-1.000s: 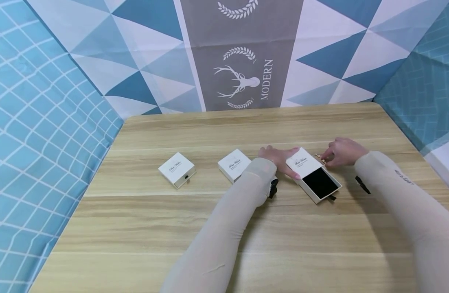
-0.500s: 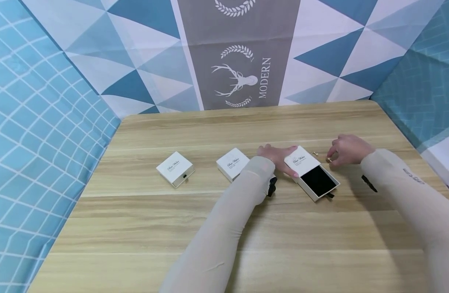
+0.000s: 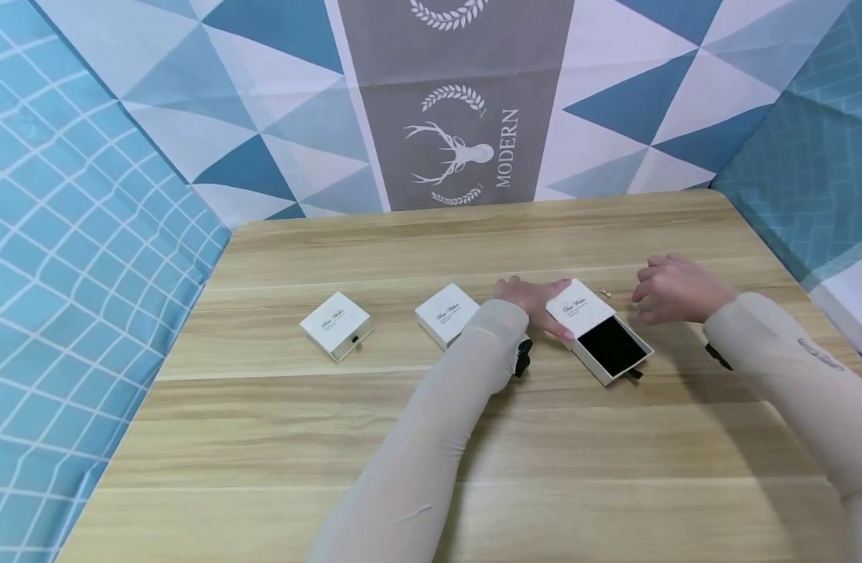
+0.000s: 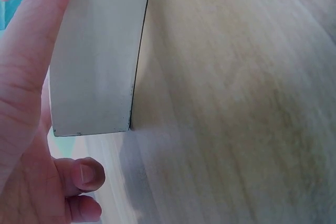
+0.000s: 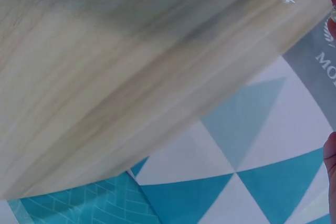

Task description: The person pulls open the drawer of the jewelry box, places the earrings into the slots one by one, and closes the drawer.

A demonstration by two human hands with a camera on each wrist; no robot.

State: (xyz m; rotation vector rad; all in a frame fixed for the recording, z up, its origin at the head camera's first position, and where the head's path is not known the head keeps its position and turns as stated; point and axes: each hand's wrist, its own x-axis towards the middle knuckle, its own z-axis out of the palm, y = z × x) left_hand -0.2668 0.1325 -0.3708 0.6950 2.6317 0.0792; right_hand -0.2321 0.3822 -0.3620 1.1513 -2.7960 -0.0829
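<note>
My left hand point(image 3: 531, 302) grips the sleeve of a white drawer-style jewelry box point(image 3: 581, 308), fingers on its far edge and thumb on its near side. The box's side wall point(image 4: 100, 61) shows in the left wrist view. Its drawer is pulled partway out, baring a black lining point(image 3: 609, 346) and a black ribbon tab. My right hand point(image 3: 677, 289) is raised to the right of the box, fingers bent. At the right wrist view's edge, its fingertips pinch a small shiny piece, seemingly an earring point(image 5: 334, 15). Another small gold earring point(image 3: 605, 294) lies on the table just behind the box.
Two more white boxes stand on the wooden table point(image 3: 332, 446): a shut one point(image 3: 338, 324) at left and a middle one point(image 3: 448, 312), partly hidden by my left forearm. A patterned cloth backdrop point(image 3: 459, 102) rises behind the table.
My right hand has lifted a small gold earring from beside the box and drawn away to the right. The other earring stays behind. My left hand keeps its hold on the box.
</note>
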